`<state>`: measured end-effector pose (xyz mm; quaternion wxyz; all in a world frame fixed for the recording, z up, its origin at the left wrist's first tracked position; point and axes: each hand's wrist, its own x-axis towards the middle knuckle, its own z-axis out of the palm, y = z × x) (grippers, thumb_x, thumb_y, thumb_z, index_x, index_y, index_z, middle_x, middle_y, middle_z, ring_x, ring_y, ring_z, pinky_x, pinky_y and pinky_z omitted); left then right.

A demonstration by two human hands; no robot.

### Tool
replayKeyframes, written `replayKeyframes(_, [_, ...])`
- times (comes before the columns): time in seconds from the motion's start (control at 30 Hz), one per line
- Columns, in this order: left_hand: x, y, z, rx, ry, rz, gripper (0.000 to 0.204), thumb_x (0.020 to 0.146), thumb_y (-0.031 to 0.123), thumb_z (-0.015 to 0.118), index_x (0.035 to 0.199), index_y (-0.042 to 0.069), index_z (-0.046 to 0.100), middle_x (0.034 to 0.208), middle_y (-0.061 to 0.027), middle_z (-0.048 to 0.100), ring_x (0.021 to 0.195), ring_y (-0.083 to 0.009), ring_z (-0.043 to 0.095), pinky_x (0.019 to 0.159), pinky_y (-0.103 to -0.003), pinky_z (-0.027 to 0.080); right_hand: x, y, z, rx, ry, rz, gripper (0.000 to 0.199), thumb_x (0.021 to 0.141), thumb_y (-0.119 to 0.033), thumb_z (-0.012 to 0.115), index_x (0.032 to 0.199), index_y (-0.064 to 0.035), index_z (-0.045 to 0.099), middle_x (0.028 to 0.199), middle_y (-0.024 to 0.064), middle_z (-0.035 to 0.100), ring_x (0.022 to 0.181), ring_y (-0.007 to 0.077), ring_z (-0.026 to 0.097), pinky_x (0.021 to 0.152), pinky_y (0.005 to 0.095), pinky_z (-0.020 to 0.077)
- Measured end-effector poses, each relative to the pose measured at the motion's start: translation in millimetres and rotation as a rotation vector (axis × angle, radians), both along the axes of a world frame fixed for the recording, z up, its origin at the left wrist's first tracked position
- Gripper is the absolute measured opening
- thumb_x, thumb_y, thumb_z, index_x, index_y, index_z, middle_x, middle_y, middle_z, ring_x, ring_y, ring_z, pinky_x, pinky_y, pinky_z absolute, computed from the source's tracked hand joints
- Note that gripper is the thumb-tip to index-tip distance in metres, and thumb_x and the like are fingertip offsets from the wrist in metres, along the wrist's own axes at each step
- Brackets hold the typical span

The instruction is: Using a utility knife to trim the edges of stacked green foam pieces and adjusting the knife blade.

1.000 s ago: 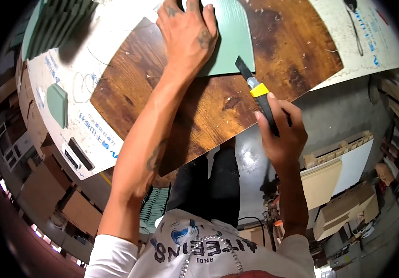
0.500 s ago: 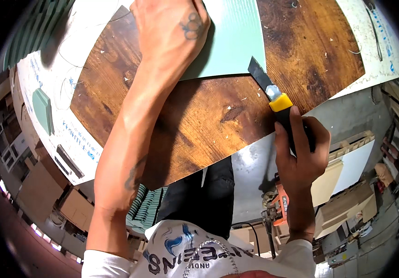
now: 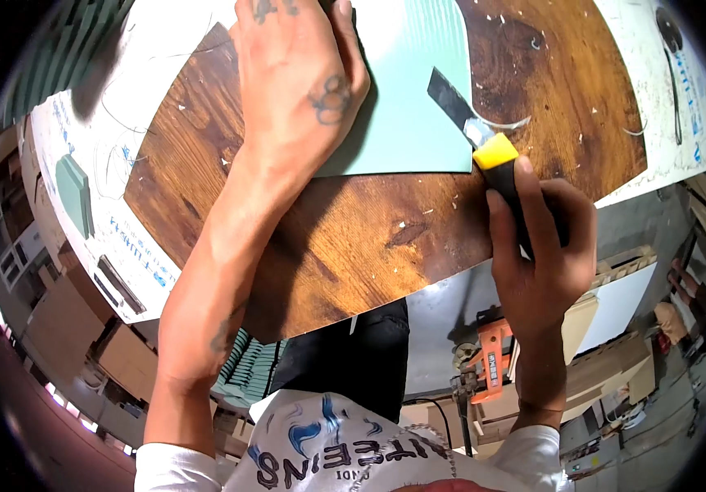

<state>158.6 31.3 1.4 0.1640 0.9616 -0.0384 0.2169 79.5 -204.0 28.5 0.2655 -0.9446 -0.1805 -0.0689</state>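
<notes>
In my right hand (image 3: 545, 238) is a utility knife (image 3: 496, 153) with a black handle and a yellow collar. Its dark blade (image 3: 449, 97) is extended and points up-left, over the right part of a light green sheet (image 3: 414, 107). A thin pale curled strip (image 3: 510, 124) lies beside the blade at the sheet's right edge. My left hand (image 3: 299, 86) rests at the sheet's left side, back of the hand up. Its fingertips run out of view at the top, so their grip is hidden. Under the sheet is a brown wood-grain board (image 3: 369, 238).
A white tabletop (image 3: 144, 238) with blue writing carries the board. Small green pieces (image 3: 74, 195), a dark flat bar (image 3: 122, 284) and stacked green slats (image 3: 66, 57) are at left. Below are more green pieces (image 3: 250, 369) and an orange tool (image 3: 492, 361). Pale scraps dot the board.
The green sheet and my left hand have come nearer to me. The knife has moved up relative to the sheet, its blade now over it. A curled strip now shows beside the blade.
</notes>
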Motion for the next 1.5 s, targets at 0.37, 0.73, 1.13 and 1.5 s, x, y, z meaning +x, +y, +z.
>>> replayKeyframes(0.37, [7, 7, 3, -0.093, -0.050, -0.129, 0.044, 0.087, -0.001, 0.060, 0.126, -0.009, 0.042, 0.114, -0.0286, 0.052, 0.105, -0.0414, 0.054, 0.095, -0.047, 0.044, 79, 10, -8, 0.102, -0.155, 0.132, 0.040, 0.084, -0.013, 0.077, 0.122, -0.0155, 0.068, 0.089, 0.0085, 0.060, 0.078, 0.0193, 0.059, 0.063, 0.0302, 0.0509])
replayKeyframes(0.73, [-27, -5, 0, -0.167, 0.261, 0.280, 0.063, 0.087, 0.031, 0.070, 0.128, -0.011, 0.048, 0.115, -0.0303, 0.049, 0.107, -0.0376, 0.044, 0.092, -0.054, 0.036, -6, 5, 8, -0.025, 0.161, -0.014, 0.055, 0.080, -0.018, 0.081, 0.132, -0.0176, 0.063, 0.101, 0.0129, 0.058, 0.087, 0.0271, 0.056, 0.069, 0.0371, 0.0504])
replayKeyframes(1.13, [-26, 9, 0, -0.016, 0.166, 0.188, 0.056, 0.094, 0.040, 0.063, 0.132, -0.002, 0.054, 0.113, -0.0254, 0.051, 0.103, -0.0347, 0.048, 0.088, -0.052, 0.044, 73, 14, -3, 0.002, -0.061, 0.083, 0.047, 0.077, -0.013, 0.083, 0.123, -0.0131, 0.070, 0.092, 0.0093, 0.060, 0.080, 0.0195, 0.059, 0.064, 0.0306, 0.0497])
replayKeyframes(1.5, [9, 0, 24, 0.054, 0.276, 0.302, 0.046, 0.089, 0.032, 0.065, 0.129, 0.012, 0.060, 0.128, -0.0251, 0.051, 0.121, -0.0429, 0.047, 0.106, -0.056, 0.032, 29, -28, 6, 0.047, 0.142, 0.060, 0.043, 0.075, -0.007, 0.081, 0.117, -0.0066, 0.072, 0.093, 0.0101, 0.060, 0.081, 0.0242, 0.057, 0.071, 0.0342, 0.0496])
